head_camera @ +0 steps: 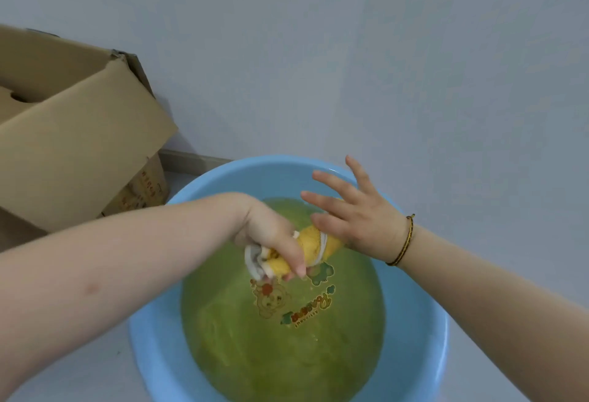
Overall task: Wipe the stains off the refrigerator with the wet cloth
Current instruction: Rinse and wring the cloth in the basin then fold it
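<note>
Yellow, nubbly cloth (314,243) with a white trim, twisted into a tight rope, sits just above the water (287,354), a little toward 12 o'clock from the basin's middle. The left hand (271,236) comes in from 9 o'clock and has it firmly: fingers curled round the near end, thumb pointing down, a crumpled white edge poking out below the fist. The right hand (360,220) reaches in from 3 o'clock, and it's wide open, fingers straight and fanned toward 11 o'clock, palm lying against the cloth's far end. Whether its thumb hooks under the cloth I cannot tell. A thin braided bracelet (404,242), dark and gold, circles that wrist.

Below them is a round, smooth, sky-blue plastic basin (149,331), holding cloudy yellow-green water with a faint ripple. A cartoon print (287,302) shows through on the bottom. At 10 o'clock stands a brown corrugated box (79,146), flaps open, one flap sloping down toward the basin. Behind everything is a plain, matte pale-grey wall (350,51).
</note>
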The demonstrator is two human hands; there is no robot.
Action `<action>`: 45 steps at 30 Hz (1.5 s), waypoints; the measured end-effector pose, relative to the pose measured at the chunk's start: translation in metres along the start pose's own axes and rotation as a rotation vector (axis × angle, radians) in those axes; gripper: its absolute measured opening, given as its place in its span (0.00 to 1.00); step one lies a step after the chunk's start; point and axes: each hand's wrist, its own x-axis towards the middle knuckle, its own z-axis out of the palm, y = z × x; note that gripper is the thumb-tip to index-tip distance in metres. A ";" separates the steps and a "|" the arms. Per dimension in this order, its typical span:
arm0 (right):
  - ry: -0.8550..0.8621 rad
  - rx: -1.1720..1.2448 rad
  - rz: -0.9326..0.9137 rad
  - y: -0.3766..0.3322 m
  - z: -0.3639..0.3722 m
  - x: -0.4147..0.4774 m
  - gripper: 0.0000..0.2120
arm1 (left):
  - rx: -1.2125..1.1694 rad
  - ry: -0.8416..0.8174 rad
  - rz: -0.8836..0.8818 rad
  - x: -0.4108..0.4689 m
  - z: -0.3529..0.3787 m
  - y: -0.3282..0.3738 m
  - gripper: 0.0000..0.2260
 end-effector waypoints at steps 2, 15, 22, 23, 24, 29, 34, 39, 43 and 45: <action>-0.206 0.085 0.092 -0.006 -0.002 0.002 0.03 | 0.294 0.133 -0.200 -0.001 -0.008 0.016 0.09; -0.700 1.512 1.778 -0.043 -0.016 0.041 0.08 | 1.956 0.736 0.007 0.002 -0.019 0.039 0.11; -0.171 1.942 2.034 -0.082 -0.020 0.066 0.13 | 2.054 0.624 0.101 -0.011 -0.026 0.029 0.12; -0.110 1.947 2.071 -0.085 -0.021 0.068 0.13 | 1.979 0.677 0.091 -0.010 -0.025 0.025 0.12; -0.053 1.951 2.115 -0.089 -0.021 0.070 0.13 | 1.888 0.732 0.082 -0.008 -0.023 0.021 0.12; 0.296 1.957 2.360 -0.107 -0.020 0.077 0.13 | 1.256 0.966 0.138 0.017 -0.007 -0.006 0.15; 0.604 1.949 2.441 -0.095 -0.026 0.085 0.16 | 0.545 1.226 0.437 0.032 0.008 -0.011 0.27; 0.709 1.943 2.454 -0.091 -0.034 0.081 0.17 | 0.206 1.221 0.551 0.039 0.025 -0.003 0.20; 0.437 1.979 2.403 -0.091 -0.030 0.066 0.15 | 0.336 1.203 0.358 0.043 0.023 -0.008 0.11; 0.063 1.814 2.298 -0.086 -0.032 0.053 0.14 | 0.466 1.216 0.261 0.037 0.015 -0.006 0.13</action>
